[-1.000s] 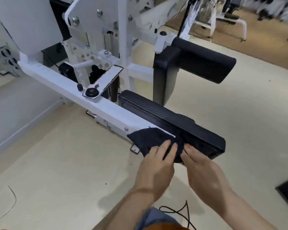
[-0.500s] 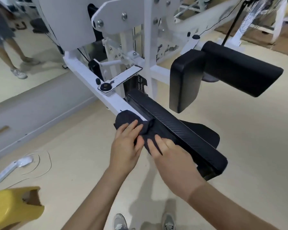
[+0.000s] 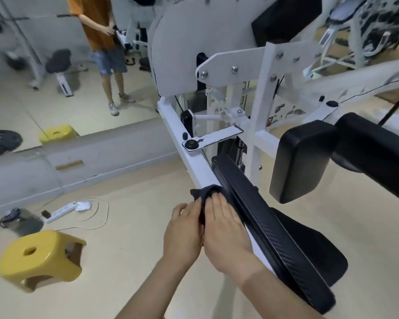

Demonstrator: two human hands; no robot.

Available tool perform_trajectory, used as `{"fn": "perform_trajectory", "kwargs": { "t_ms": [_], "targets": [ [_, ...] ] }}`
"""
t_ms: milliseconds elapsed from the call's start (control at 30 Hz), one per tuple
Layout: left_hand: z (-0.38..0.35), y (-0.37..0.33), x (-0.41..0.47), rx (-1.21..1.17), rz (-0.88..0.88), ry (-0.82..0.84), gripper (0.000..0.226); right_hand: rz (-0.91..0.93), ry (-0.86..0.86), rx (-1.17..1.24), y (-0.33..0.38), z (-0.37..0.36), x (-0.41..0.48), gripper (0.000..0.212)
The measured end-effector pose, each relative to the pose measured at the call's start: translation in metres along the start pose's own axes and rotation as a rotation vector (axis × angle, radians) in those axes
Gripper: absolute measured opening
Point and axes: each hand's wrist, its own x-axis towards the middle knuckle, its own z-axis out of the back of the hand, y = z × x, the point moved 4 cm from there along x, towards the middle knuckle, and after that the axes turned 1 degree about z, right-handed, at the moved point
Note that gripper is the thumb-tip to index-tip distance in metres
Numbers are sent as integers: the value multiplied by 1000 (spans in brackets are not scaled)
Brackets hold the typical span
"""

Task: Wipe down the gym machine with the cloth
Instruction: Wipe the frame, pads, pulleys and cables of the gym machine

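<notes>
Cloth (image 3: 209, 194) — both hands — slid farther up beam (image 3: 194, 157).

One head-worn wide-angle view — looking forward and down, close over the gym machine (image 3: 194, 162).

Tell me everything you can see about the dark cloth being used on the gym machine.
The cloth is dark navy or black, soft and bunched, draped over the machine's white beam just beside the long black pad. Most of it is hidden: the left hand grips its near side, and the right hand presses flat on top. One small corner pokes out toward the left.
</notes>
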Motion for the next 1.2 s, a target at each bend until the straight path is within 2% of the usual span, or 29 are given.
{"fn": "perform_trajectory", "kwargs": {
  "t_ms": [67, 133, 200, 300, 433, 467, 500, 533, 567, 633, 700, 767, 867, 933, 1033, 1100, 1133, 1200],
  "targets": [
    [5, 14, 20, -69, 51, 67, 27, 24, -2, 4, 1, 1, 30, 81],
    [7, 22, 28, -293, 112, 123, 28, 0, 10, 42, 1, 7, 46, 85],
    [9, 26, 35, -459, 143, 117, 27, -31, -79, 117, -1, 11, 56, 72],
    [18, 35, 59, -521, 153, 17, 26, -64, -222, 357, -9, 7, 75, 38],
    [56, 38, 112, -555, 26, -215, 28, -163, -464, 753, -1, 26, 129, 29],
    [67, 44, 130, -563, -3, -272, 28, -150, -501, 719, 6, 34, 150, 27],
    [77, 54, 151, -544, -21, -313, 29, -109, -519, 573, 16, 39, 175, 26],
    [85, 67, 173, -492, -32, -334, 30, -68, -480, 371, 26, 41, 201, 29],
    [91, 81, 195, -409, -30, -322, 32, -63, -351, 197, 36, 36, 228, 36],
    [84, 110, 237, -261, -7, -183, 36, -152, -3, -42, 42, 15, 273, 53],
    [65, 125, 266, -255, -38, 10, 42, -244, 238, -171, 43, -2, 304, 65],
    [58, 135, 289, -251, -92, 84, 50, -304, 308, -241, 44, -9, 332, 70],
    [59, 151, 324, -92, -207, 91, 61, -377, 224, -211, 46, -18, 359, 64],
    [60, 162, 340, 6, -202, 114, 63, -422, 159, -141, 55, -29, 361, 57],
    [64, 168, 357, 37, -147, 137, 67, -353, -3, -92, 69, -26, 365, 54],
    [74, 166, 370, 48, -154, 123, 63, -276, -100, -55, 63, -14, 379, 41],
    [82, 163, 374, 7, -155, 99, 53, -265, -158, 83, 54, -5, 386, 33],
    [102, 158, 374, -153, -119, 32, 25, -434, -225, 546, 33, 15, 389, 31]
  ]
}}
